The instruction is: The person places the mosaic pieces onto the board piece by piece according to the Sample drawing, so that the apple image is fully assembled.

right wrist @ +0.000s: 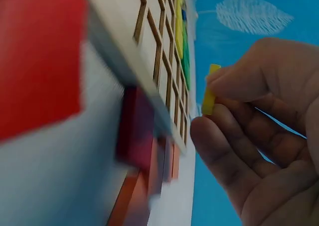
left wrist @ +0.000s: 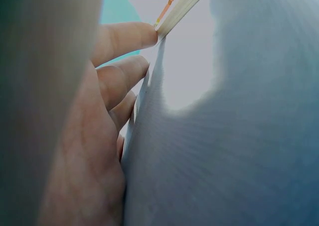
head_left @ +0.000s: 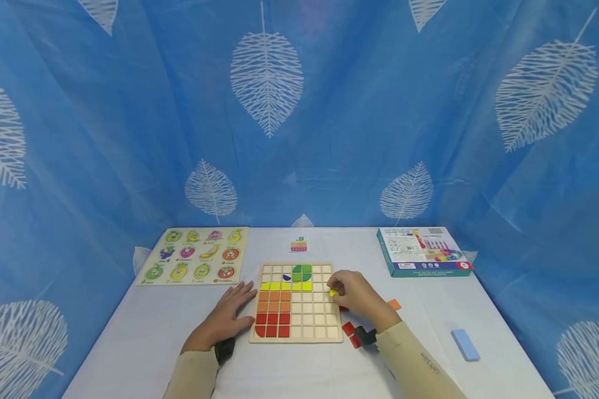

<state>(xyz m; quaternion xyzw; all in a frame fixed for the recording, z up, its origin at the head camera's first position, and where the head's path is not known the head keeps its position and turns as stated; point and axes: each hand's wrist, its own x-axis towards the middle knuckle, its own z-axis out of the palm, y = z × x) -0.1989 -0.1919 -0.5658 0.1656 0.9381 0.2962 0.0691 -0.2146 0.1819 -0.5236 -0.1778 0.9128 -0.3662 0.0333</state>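
Observation:
A wooden grid board (head_left: 315,322) lies on the table, with red (head_left: 272,325), orange (head_left: 273,302), yellow (head_left: 276,286) and green tiles (head_left: 301,272) and a dark blue piece (head_left: 287,277) on it. My left hand (head_left: 224,315) rests at its left side, fingers extended, with a fingertip at the board's edge in the left wrist view. Over the board's right edge, my right hand (head_left: 358,295) pinches a small yellow tile (right wrist: 211,89) between thumb and fingers. In the right wrist view the tile stands on edge, partly covered by the thumb.
Loose red tiles (head_left: 348,328) and an orange tile (head_left: 394,305) lie right of the board, partly under the right arm. Behind it is a small picture card (head_left: 299,244). A fruit board (head_left: 193,256), a boxed set (head_left: 423,252) and a light blue block (head_left: 465,344) lie around.

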